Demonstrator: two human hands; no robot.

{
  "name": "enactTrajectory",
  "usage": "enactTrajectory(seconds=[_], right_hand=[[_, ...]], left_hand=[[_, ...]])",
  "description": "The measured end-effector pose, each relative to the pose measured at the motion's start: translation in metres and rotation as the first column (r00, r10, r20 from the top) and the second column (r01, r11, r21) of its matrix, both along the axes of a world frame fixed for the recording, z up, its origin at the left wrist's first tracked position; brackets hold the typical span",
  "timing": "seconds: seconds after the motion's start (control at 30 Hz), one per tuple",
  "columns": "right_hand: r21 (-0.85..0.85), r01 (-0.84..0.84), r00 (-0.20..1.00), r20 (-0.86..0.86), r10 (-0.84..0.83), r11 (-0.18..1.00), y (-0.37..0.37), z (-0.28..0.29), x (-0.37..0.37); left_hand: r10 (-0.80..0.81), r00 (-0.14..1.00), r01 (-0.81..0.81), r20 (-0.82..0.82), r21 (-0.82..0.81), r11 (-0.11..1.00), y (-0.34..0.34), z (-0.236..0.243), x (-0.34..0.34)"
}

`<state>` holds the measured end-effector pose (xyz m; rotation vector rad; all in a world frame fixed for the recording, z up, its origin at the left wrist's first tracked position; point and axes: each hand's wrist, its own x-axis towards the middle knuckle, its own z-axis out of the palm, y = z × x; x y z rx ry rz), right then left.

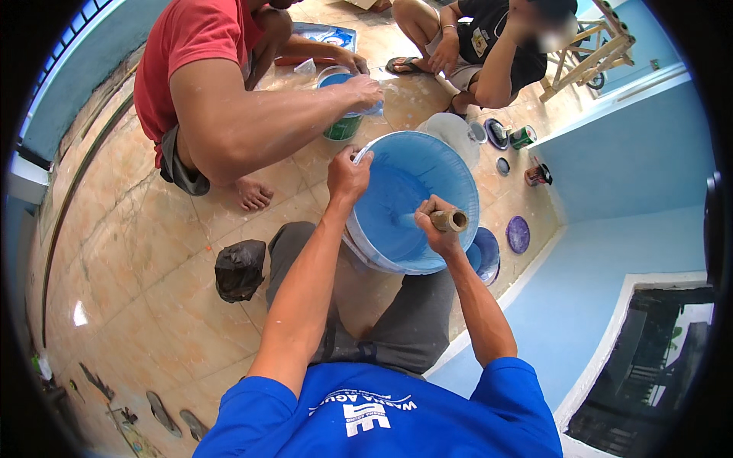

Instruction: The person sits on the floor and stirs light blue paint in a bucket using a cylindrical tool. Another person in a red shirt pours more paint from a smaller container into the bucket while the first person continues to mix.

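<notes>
A large white bucket (475,183) stands between my knees, tilted a little toward me, with light blue paint (385,200) in it. My left hand (349,177) is closed on the bucket's rim at its left side. In my right hand (439,229) is a thick hollow stick (452,220) that looks like bamboo. Its open end points up at me, and its lower part, coated in blue, goes down into the paint. How deep it reaches is hidden.
A co-worker in a red shirt (202,34) squats at left over a green paint pail (342,128). Another person (496,46) sits opposite. Paint cans (522,137), a purple lid (518,234) and a second bucket (485,252) lie along the blue wall (626,160). A black plastic bag (240,270) sits left of my leg.
</notes>
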<state>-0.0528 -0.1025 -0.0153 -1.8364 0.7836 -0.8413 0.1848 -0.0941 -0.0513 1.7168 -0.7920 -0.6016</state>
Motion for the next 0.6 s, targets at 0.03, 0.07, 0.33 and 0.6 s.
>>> enactTrajectory(seconds=[0.03,0.07,0.33,0.6], right_hand=[[0.029,-0.007,1.0,0.012,0.006,1.0,0.003,0.001,-0.003],[0.076,-0.025,0.999,0.034,0.023,0.997,0.006,0.002,-0.005],[0.201,0.034,0.979,0.191,-0.073,0.979,0.03,0.029,0.013],[0.173,0.137,0.868,0.454,-0.203,0.975,-0.023,0.044,0.066]], left_hand=[[-0.008,0.999,0.008,-0.031,0.004,1.0,0.001,0.002,0.0],[-0.01,0.998,0.01,-0.061,-0.001,1.0,0.001,0.004,0.001],[0.015,0.999,-0.015,-0.029,0.03,0.999,0.001,0.004,0.001],[-0.002,0.999,0.003,-0.042,0.024,1.0,0.001,0.007,-0.001]])
